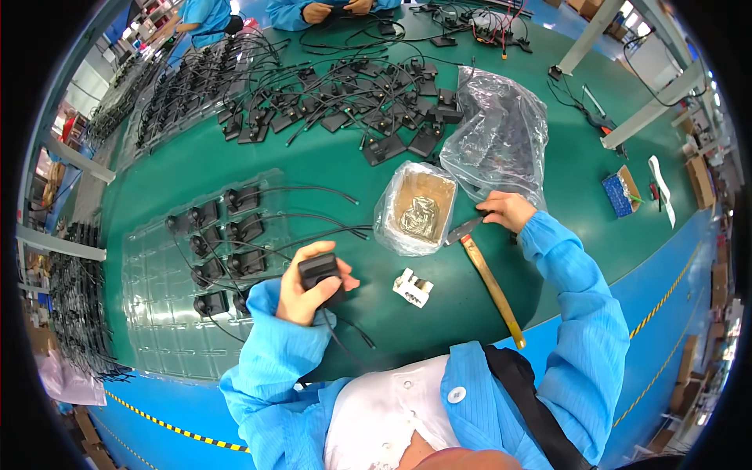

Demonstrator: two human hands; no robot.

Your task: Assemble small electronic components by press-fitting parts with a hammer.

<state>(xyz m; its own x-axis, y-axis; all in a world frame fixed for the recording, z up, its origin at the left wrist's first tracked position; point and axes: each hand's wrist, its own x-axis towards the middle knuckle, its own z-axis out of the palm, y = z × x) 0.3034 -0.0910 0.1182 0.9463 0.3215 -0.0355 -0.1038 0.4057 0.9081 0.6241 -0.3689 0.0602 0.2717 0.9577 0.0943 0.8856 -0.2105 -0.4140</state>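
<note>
My left hand (pixel 307 291) is closed around a small black boxy device (pixel 319 269) with a black cable running down from it. Below my right hand (pixel 507 210), a hammer (pixel 492 291) lies with its yellow handle toward me. The right fingers are pinched together beside the dark end of its grey metal head, on something small and black that I cannot make out. Between my hands stands a bag-lined box (pixel 417 182) holding a clear bag of small metal parts (pixel 421 218). A small white block with dark parts (pixel 413 288) lies in front of it.
At left, a clear blister tray (pixel 164 313) holds several black cabled devices (pixel 243 229). More devices (pixel 337 102) are heaped beyond. A clear plastic bag (pixel 501 125) lies past my right hand; a blue box (pixel 621 192) sits far right. Another person's hands (pixel 337 11) work across the table.
</note>
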